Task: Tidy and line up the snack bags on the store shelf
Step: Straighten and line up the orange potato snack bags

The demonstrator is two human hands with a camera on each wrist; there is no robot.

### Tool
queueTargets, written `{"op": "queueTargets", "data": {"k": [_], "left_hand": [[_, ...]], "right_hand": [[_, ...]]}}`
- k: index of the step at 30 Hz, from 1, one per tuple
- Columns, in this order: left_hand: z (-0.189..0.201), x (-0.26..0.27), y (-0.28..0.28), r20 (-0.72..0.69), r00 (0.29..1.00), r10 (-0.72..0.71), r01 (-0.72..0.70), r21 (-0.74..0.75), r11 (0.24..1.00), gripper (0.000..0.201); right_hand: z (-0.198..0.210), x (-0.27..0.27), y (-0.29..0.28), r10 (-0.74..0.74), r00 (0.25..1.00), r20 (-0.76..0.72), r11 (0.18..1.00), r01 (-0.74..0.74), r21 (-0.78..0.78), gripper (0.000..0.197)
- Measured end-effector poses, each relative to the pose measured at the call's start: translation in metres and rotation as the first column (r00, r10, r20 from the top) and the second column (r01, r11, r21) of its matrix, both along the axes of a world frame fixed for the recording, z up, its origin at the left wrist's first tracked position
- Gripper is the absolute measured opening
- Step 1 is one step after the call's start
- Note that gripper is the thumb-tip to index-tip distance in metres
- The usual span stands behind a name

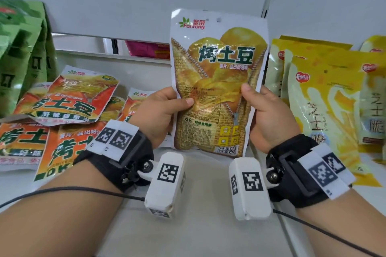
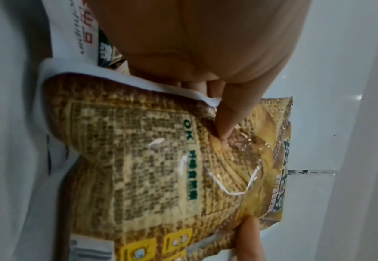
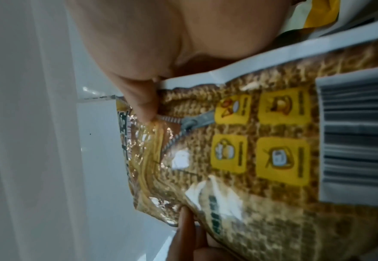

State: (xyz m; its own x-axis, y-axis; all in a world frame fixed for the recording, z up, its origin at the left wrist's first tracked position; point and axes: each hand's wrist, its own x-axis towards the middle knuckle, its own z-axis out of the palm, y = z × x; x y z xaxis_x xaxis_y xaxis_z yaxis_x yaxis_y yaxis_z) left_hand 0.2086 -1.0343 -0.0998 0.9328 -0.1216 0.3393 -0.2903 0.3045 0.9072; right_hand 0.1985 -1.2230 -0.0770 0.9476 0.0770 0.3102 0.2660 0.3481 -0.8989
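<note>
Orange foil chip bags [image 1: 62,106] lie untidy on the white shelf [image 1: 198,225], while left hand [image 1: 155,115] and right hand [image 1: 269,119] both pinch one upright yellow-brown foil chip bag [image 1: 217,81], not yet placed.

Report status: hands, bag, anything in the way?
Both hands, left and right, grip the yellow chip bag upright. Orange bags jumbled left. Shelf ahead bare.

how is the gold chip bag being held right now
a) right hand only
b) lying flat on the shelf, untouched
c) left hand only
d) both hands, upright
d: the left hand and right hand pinch opposite edges of the upright gold chip bag, thumbs on its front.
</note>
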Motion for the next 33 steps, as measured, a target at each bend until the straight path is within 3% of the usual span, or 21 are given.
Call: {"op": "queueTargets", "data": {"k": [2,4,10,14,17,20,25,33], "left_hand": [[0.001,0.0,-0.001,-0.001,1.0,0.016,-0.016,-0.008,1.0,0.018],[0.003,0.0,-0.001,-0.012,0.999,0.036,-0.037,-0.02,0.999,0.019],[0.007,-0.003,0.0,0.003,0.998,0.056,-0.056,-0.065,0.996,0.036],[0.015,-0.004,0.003,0.085,0.994,0.062,-0.048,-0.155,0.987,0.02],[0.018,-0.002,0.005,0.122,0.991,0.049,-0.027,-0.174,0.984,0.034],[0.019,-0.004,0.006,0.105,0.993,0.055,-0.038,-0.159,0.987,0.035],[0.02,-0.008,0.009,0.055,0.996,0.071,-0.063,-0.139,0.988,0.033],[0.024,-0.013,0.015,-0.003,0.996,0.089,-0.087,-0.217,0.972,0.031]], "right_hand": [[0.003,-0.002,0.001,0.042,0.999,-0.005,0.999,-0.042,0.024,0.038],[0.007,-0.003,0.001,0.064,0.998,0.004,0.997,-0.064,0.052,0.054],[0.007,-0.004,-0.001,0.034,0.997,0.069,0.999,-0.034,0.003,0.036],[0.008,-0.004,0.0,-0.014,0.989,0.144,1.0,0.016,-0.01,0.019],[0.015,-0.003,0.004,-0.017,0.983,0.184,1.0,0.013,0.023,0.028],[0.029,-0.003,0.009,0.005,0.981,0.192,0.996,-0.022,0.086,0.024],[0.045,-0.006,0.016,-0.133,0.976,0.172,0.99,0.14,-0.029,0.021],[0.052,-0.013,0.025,-0.198,0.967,0.162,0.972,0.215,-0.094,0.021]]}}
